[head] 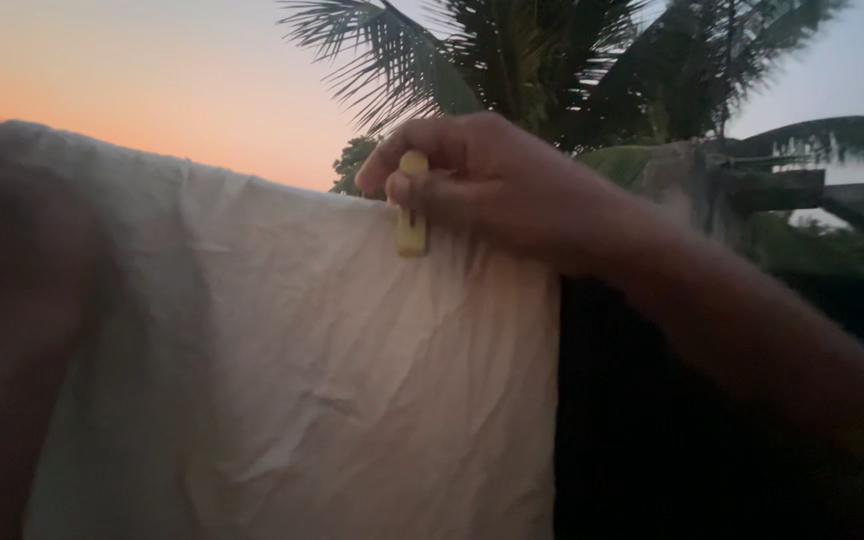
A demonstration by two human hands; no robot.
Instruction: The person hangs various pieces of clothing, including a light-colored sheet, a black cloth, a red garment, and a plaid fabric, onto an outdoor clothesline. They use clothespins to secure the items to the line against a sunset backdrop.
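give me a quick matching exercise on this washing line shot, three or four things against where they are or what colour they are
Things:
1. clothes peg
2. cloth
3. right hand
4. palm tree

Descriptions:
A. white, creased, hanging down
B. dark fronds against the sky, behind the hand
C. yellow, at the cloth's top edge
D. pinching the peg

Pairs: 1-C, 2-A, 3-D, 4-B
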